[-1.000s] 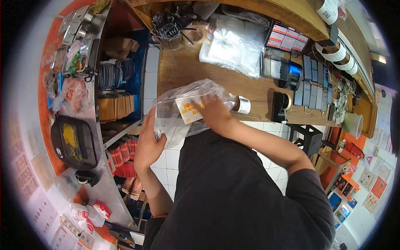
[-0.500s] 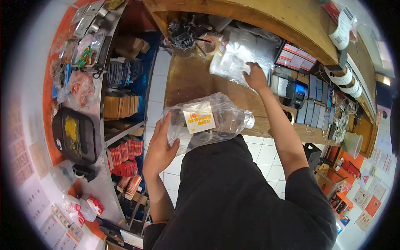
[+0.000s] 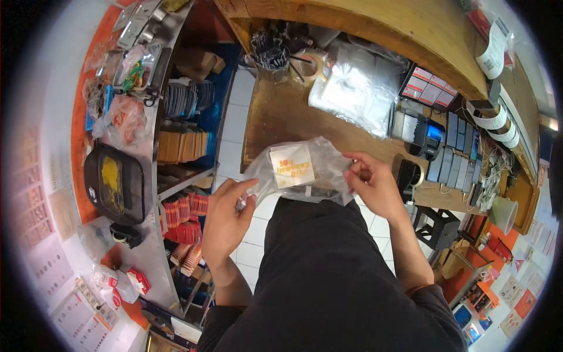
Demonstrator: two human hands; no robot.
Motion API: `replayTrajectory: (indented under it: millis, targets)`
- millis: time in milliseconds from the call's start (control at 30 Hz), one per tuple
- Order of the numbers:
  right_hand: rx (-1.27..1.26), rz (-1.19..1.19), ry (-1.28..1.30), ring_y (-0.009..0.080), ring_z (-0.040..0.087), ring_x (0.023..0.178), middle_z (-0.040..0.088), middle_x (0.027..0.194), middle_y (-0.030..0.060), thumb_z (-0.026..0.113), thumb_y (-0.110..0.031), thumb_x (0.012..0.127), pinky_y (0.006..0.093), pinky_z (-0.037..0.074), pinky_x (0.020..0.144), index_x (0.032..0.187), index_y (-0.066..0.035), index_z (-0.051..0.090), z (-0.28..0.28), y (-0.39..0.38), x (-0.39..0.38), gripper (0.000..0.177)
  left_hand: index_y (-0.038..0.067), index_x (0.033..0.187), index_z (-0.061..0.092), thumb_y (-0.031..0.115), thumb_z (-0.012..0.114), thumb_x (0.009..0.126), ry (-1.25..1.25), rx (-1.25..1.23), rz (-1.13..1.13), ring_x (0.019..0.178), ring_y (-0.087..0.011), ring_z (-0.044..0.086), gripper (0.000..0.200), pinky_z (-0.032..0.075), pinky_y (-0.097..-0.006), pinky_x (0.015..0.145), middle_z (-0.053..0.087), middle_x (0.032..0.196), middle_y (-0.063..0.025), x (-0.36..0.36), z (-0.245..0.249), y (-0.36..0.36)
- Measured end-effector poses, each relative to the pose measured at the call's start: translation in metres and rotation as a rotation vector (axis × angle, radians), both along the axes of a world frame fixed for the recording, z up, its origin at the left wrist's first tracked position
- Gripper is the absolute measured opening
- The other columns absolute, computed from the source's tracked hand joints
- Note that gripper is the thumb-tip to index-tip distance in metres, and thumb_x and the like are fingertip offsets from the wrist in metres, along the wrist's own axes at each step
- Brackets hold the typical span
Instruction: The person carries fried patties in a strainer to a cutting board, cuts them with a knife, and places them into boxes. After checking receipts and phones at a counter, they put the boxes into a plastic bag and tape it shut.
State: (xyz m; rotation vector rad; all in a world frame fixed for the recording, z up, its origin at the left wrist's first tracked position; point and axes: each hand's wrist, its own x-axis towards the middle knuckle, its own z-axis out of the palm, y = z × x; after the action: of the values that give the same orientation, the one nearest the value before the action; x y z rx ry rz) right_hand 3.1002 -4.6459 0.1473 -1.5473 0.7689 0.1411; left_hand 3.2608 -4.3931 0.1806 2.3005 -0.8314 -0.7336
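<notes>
A clear plastic bag [image 3: 328,161] is stretched between my two hands over the table's near edge, close to my lap. Through the film shows a small white box [image 3: 292,166] with orange and yellow lettering. At the bag's left side my left hand [image 3: 230,217] pinches the plastic between thumb and fingers. My right hand [image 3: 370,183] grips the bag's right side with curled fingers. The underside of the box is hidden.
A stack of clear plastic bags [image 3: 358,82] lies at the back of the wooden table [image 3: 275,114]. Right of it are a small printer [image 3: 426,136] and several phones [image 3: 450,167]. A tape roll [image 3: 311,64] sits behind; a shelf unit [image 3: 190,123] stands left.
My right hand has come back from the stack of plastic bags to the right side of the bag with the box. My left hand has closed on the left side.
</notes>
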Motion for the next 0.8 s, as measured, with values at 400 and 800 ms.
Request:
replayTrajectory:
  millis: [400,800]
  targets:
    - [-0.944,0.232,0.349,0.0198,0.065,0.088,0.067,0.099,0.0137,0.066,-0.005,0.085,0.0282,0.052,0.075,0.124,0.001,0.055,-0.174,-0.048,-0.113,0.041,0.000,0.120,0.063,-0.004,0.069,0.079,0.297,-0.432,0.187,0.095,-0.0148,0.060,0.042,0.046,-0.0250,0.083,0.062,0.106,-0.0101,-0.009,-0.044,0.058]
    - [-0.159,-0.206,-0.776,0.0084,0.057,0.089,0.061,0.097,0.0046,0.063,0.003,0.089,0.0240,0.046,0.078,0.101,-0.001,0.060,0.026,0.038,-0.002,0.013,0.012,0.155,0.018,-0.012,0.057,0.077,0.321,-0.416,0.002,0.106,-0.0113,0.055,0.091,0.044,-0.0206,0.071,0.035,0.153,-0.0138,-0.014,-0.043,0.017]
